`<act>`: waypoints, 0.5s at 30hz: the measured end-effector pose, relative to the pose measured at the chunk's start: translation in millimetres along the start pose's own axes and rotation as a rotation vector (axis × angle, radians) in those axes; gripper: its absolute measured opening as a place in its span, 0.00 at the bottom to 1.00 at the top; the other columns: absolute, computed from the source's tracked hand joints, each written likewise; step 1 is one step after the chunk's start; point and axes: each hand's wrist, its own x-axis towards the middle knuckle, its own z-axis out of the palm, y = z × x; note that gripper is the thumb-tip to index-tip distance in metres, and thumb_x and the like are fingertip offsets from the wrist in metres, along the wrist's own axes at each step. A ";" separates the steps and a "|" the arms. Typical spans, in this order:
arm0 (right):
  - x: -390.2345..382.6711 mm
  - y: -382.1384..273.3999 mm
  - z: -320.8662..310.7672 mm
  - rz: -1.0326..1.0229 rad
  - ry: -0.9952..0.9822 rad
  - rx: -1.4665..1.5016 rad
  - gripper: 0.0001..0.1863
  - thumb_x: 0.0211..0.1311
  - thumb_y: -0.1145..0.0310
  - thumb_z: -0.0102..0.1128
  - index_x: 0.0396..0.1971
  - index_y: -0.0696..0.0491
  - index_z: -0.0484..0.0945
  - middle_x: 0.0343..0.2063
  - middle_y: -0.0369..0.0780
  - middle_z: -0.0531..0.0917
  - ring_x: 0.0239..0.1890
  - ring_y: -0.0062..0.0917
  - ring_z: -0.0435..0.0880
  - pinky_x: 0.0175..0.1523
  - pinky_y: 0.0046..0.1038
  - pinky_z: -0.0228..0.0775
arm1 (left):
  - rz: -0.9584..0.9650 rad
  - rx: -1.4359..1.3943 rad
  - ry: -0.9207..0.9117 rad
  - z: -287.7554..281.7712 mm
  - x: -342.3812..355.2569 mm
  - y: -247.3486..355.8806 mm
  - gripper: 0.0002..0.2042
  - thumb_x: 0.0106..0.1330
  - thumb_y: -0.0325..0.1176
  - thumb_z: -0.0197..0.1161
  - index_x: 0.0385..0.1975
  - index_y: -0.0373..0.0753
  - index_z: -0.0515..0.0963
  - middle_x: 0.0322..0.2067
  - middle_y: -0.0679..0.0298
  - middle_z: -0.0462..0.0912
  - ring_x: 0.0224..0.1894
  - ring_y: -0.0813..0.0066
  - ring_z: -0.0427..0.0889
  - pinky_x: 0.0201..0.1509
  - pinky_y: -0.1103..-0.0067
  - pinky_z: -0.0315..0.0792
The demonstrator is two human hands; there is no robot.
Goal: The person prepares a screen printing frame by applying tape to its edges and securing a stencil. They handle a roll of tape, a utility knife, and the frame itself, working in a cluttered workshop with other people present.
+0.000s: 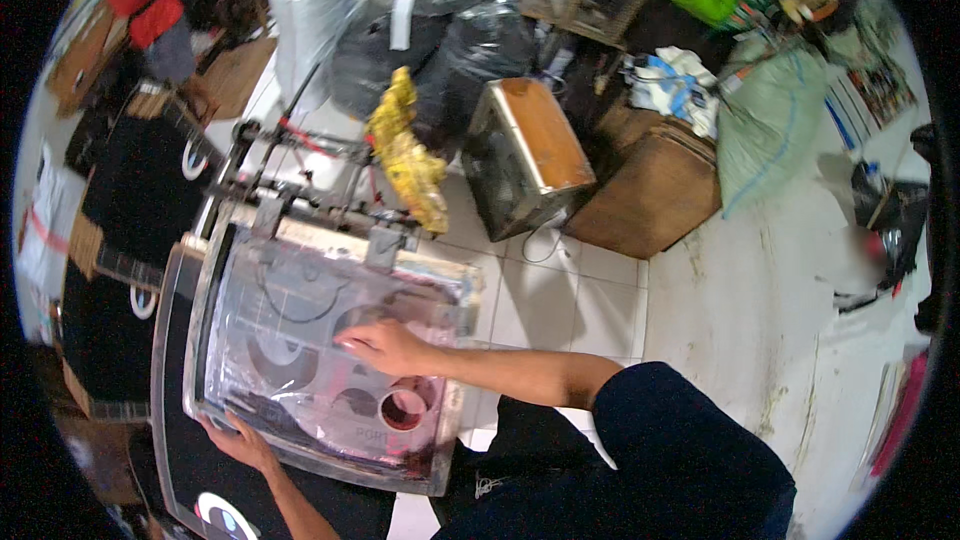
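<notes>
A screen-printing frame (441,460) with a translucent, pink-stained mesh is fixed by clamps (385,245) to a metal rig along its far edge. My left hand (243,443) grips the frame's lower left corner. My right hand (383,345) is over the middle of the mesh, fingers curled together; whatever may be in them is too small to tell. A roll of tape (421,395) lies on the mesh just below my right hand. Dark round shapes show through the mesh. A dark board (172,360) with a pale edge extends beneath the frame on the left.
Black printed panels (120,200) stand on the left. A yellow rag (415,185) hangs beyond the rig. A metal box (520,155), wooden board (640,200), green sack (765,120) and wrapped bundles (390,30) crowd the back. A person in red (140,0) is at the upper left.
</notes>
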 end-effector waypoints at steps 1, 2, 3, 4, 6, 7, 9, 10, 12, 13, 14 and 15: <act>-34.6 -3.9 -30.5 0.054 0.008 -0.059 0.15 0.73 0.63 0.59 0.51 0.55 0.85 0.46 0.48 0.88 0.47 0.41 0.89 0.52 0.38 0.80 | -0.005 0.025 0.022 -2.7 -1.8 20.7 0.28 0.76 0.39 0.61 0.70 0.29 0.66 0.65 0.42 0.73 0.66 0.47 0.72 0.71 0.62 0.65; -70.8 -6.4 -59.9 0.042 0.037 -0.088 0.15 0.72 0.63 0.59 0.51 0.54 0.85 0.46 0.48 0.88 0.47 0.41 0.89 0.52 0.36 0.80 | -0.124 0.038 0.011 -12.4 -10.1 49.3 0.27 0.75 0.38 0.63 0.68 0.29 0.68 0.62 0.44 0.76 0.64 0.49 0.75 0.69 0.63 0.67; -110.2 -6.6 -90.4 0.098 0.063 -0.140 0.14 0.72 0.64 0.59 0.50 0.53 0.85 0.45 0.47 0.89 0.45 0.40 0.89 0.51 0.36 0.80 | -0.094 -0.155 0.006 -17.7 -17.7 87.8 0.24 0.74 0.35 0.64 0.64 0.29 0.70 0.57 0.47 0.77 0.58 0.53 0.77 0.66 0.65 0.68; -151.6 -5.6 -118.2 0.127 0.110 -0.194 0.13 0.72 0.64 0.60 0.50 0.53 0.86 0.45 0.46 0.89 0.44 0.40 0.89 0.51 0.36 0.81 | -0.170 -0.342 -0.036 -23.5 -27.8 136.0 0.21 0.73 0.33 0.65 0.60 0.29 0.72 0.52 0.51 0.79 0.53 0.58 0.78 0.63 0.67 0.69; -236.9 2.3 -168.2 0.370 0.184 -0.262 0.15 0.71 0.59 0.58 0.48 0.50 0.86 0.44 0.46 0.89 0.46 0.41 0.88 0.51 0.38 0.80 | -0.146 -0.602 -0.256 -40.6 -68.5 254.7 0.12 0.73 0.28 0.63 0.50 0.31 0.71 0.42 0.60 0.75 0.44 0.69 0.72 0.55 0.73 0.69; -277.8 6.9 -188.1 0.430 0.177 -0.334 0.15 0.70 0.58 0.58 0.48 0.49 0.86 0.45 0.46 0.88 0.47 0.41 0.88 0.52 0.40 0.80 | -0.107 -0.945 -0.366 -51.8 -95.6 321.2 0.10 0.74 0.27 0.62 0.49 0.33 0.71 0.41 0.61 0.75 0.44 0.71 0.72 0.54 0.75 0.69; -375.9 11.2 -220.3 0.713 0.208 -0.469 0.16 0.70 0.56 0.58 0.48 0.48 0.86 0.46 0.45 0.88 0.50 0.42 0.86 0.55 0.43 0.78 | -0.153 -1.572 -0.840 -83.8 -154.3 448.9 0.10 0.73 0.27 0.62 0.49 0.36 0.70 0.38 0.63 0.74 0.42 0.71 0.75 0.54 0.71 0.72; -420.5 10.5 -227.4 0.788 0.234 -0.461 0.17 0.67 0.55 0.59 0.48 0.47 0.86 0.47 0.46 0.87 0.53 0.43 0.85 0.57 0.47 0.76 | -0.083 -1.700 -1.111 -113.5 -179.9 497.0 0.11 0.74 0.29 0.60 0.51 0.37 0.68 0.37 0.62 0.74 0.41 0.71 0.75 0.54 0.68 0.72; -504.1 1.2 -231.4 0.902 0.281 -0.576 0.17 0.68 0.55 0.58 0.48 0.49 0.85 0.43 0.47 0.88 0.47 0.46 0.86 0.53 0.48 0.78 | -0.110 -1.916 -1.629 -186.6 -219.2 567.0 0.11 0.77 0.33 0.56 0.52 0.38 0.66 0.34 0.60 0.74 0.37 0.68 0.76 0.50 0.65 0.75; -539.2 -5.1 -226.8 1.002 0.363 -0.558 0.17 0.67 0.55 0.59 0.49 0.49 0.84 0.42 0.47 0.88 0.46 0.47 0.86 0.51 0.49 0.78 | 0.080 -1.985 -1.866 -221.5 -225.1 585.2 0.12 0.78 0.36 0.55 0.53 0.37 0.66 0.34 0.58 0.76 0.37 0.65 0.77 0.49 0.64 0.76; -576.1 -19.3 -226.9 1.102 0.551 -0.546 0.18 0.67 0.55 0.60 0.49 0.49 0.84 0.42 0.47 0.88 0.46 0.47 0.86 0.51 0.49 0.78 | 0.306 -2.003 -2.059 -254.0 -227.3 618.0 0.14 0.79 0.39 0.55 0.54 0.37 0.67 0.34 0.56 0.77 0.36 0.63 0.78 0.48 0.63 0.77; -610.4 -28.9 -211.5 1.137 0.771 -0.520 0.18 0.67 0.55 0.60 0.49 0.49 0.84 0.42 0.46 0.88 0.46 0.46 0.86 0.52 0.48 0.78 | 0.197 -2.070 -2.725 -275.8 -227.3 639.0 0.33 0.76 0.52 0.58 0.74 0.43 0.59 0.47 0.49 0.84 0.53 0.51 0.82 0.64 0.52 0.75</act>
